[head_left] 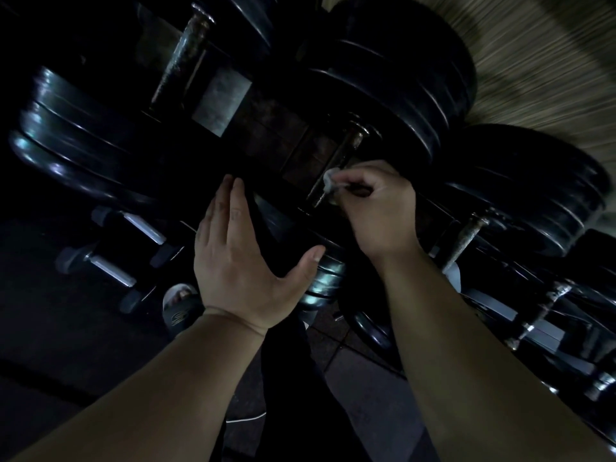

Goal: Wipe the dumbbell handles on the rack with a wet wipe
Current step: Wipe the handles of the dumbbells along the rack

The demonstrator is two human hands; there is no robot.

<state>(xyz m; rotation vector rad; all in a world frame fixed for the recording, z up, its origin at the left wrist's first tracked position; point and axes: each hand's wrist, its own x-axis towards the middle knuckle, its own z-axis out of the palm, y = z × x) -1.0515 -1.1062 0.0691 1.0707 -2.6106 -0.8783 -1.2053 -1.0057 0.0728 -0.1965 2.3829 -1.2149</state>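
On the rack (546, 333), head view: the dumbbell handle (345, 153) being worked slants between stacks of black weight discs (400, 78); the light is poor.
Right hand (376, 208): fingers curled, pinching the wet wipe (330, 180) against the lower part of that handle.
Left hand (240, 258): flat, fingers straight, holding nothing; fingertips rest on the dark disc left of the handle, thumb spread wide.
Step in hand (judged): wiping this one handle; the upper stretch toward the collar lies bare of the wipe.
Method advised: wrap the wipe round the bar rather than dab with a wad; run it collar to collar; turn the wrist to reach the underside; brace the disc with the flat hand so nothing rolls.
Handle surface: round metal bar, rough-looking, mottled with rust-like patches; judged likely to snag a thin wipe.
Discs: round, black, glossy at the rims, with grooves between; rubber or coated metal, cannot tell.
Wipe: small, white, crumpled; dampness cannot be told.
Other worn handles: one upper left (181, 55), one at right (466, 241); whether wiped, cannot tell.
Lower left: small dumbbells (143, 225) with pale smooth grips, well apart.
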